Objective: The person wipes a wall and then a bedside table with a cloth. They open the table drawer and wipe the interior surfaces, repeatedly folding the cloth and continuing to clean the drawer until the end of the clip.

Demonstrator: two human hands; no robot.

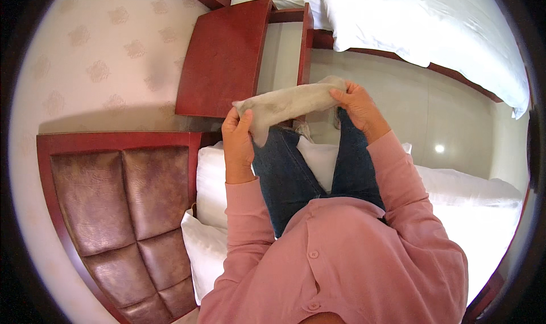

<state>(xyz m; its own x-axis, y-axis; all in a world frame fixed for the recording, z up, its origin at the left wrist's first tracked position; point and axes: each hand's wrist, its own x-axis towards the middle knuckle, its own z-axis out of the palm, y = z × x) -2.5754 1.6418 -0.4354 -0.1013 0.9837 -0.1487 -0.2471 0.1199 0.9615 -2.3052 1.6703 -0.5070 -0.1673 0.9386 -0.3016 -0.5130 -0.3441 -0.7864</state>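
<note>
Stretched between my two hands is a long, narrow piece of soft beige-grey cloth (296,101), held above my knees. My left hand (237,133) pinches its left end between thumb and fingers, and a corner hangs down beside that hand. At the other end, my right hand (358,109) grips the cloth with the thumb on top. Below it are my legs in dark blue jeans (290,170). A small pale, bunched thing (304,131) shows between the knees, too little of it visible to name.
I sit on a bed with white bedding (483,227) and white pillows (207,250) by a brown padded headboard (91,204). Ahead stands a red-brown nightstand (224,57) with its drawer (307,45) pulled out. Beyond the tiled floor (438,113) is another white-covered bed (421,23).
</note>
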